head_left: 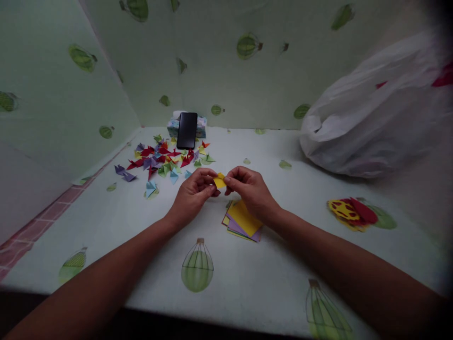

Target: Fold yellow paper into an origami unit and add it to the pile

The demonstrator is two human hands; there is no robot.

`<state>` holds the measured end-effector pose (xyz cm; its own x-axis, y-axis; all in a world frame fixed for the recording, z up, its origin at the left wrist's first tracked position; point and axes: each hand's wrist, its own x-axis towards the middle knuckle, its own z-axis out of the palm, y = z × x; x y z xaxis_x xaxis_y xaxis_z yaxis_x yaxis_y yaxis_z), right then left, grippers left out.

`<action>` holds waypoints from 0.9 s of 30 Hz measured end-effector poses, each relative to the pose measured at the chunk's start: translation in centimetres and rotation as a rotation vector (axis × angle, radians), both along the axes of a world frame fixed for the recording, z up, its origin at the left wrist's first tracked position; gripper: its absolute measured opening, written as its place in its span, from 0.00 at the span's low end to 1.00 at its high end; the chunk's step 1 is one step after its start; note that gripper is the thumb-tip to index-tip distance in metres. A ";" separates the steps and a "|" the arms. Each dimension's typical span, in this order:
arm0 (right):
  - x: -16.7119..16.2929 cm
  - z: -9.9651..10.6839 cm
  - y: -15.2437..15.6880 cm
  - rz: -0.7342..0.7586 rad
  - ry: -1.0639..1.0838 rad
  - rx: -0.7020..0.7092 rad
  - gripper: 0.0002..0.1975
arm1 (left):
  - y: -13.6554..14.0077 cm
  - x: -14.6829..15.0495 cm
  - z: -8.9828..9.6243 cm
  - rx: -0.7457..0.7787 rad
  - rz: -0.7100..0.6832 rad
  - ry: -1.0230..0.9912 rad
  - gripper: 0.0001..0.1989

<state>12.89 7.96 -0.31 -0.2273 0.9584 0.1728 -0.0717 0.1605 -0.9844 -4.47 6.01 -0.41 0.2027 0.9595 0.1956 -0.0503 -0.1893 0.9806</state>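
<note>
A small folded piece of yellow origami paper (220,181) is held up between my two hands, above the middle of the table. My left hand (195,191) pinches its left side with thumb and fingers. On the right side, my right hand (249,187) grips it between thumb and forefinger. Below my right hand lies a loose stack of square colored paper (245,219), yellow on top with purple and other colors fanned out underneath. My right hand and wrist cover part of that stack.
Many folded paper cranes (152,160) in several colors lie piled at the back left. Behind them a black phone (187,130) leans on a tissue box (201,126). A large white plastic bag (368,118) stands back right, with red and yellow cutouts (348,211) in front of it.
</note>
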 end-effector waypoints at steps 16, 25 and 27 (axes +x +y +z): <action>-0.5 0.1 -0.9 0.010 0.006 0.017 0.09 | -0.5 -0.1 0.3 0.091 0.160 0.124 0.08; -0.5 0.4 -1.1 0.040 -0.043 0.009 0.08 | -0.4 0.1 0.4 0.003 0.185 0.041 0.09; -0.5 0.4 -1.1 0.045 -0.055 0.010 0.08 | -0.4 0.1 0.4 -0.001 0.193 0.042 0.09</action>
<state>12.39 6.86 0.04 -0.2794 0.9452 0.1689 -0.0250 0.1687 -0.9854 -4.36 5.60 -0.01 0.0230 0.9815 0.1902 0.0280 -0.1908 0.9812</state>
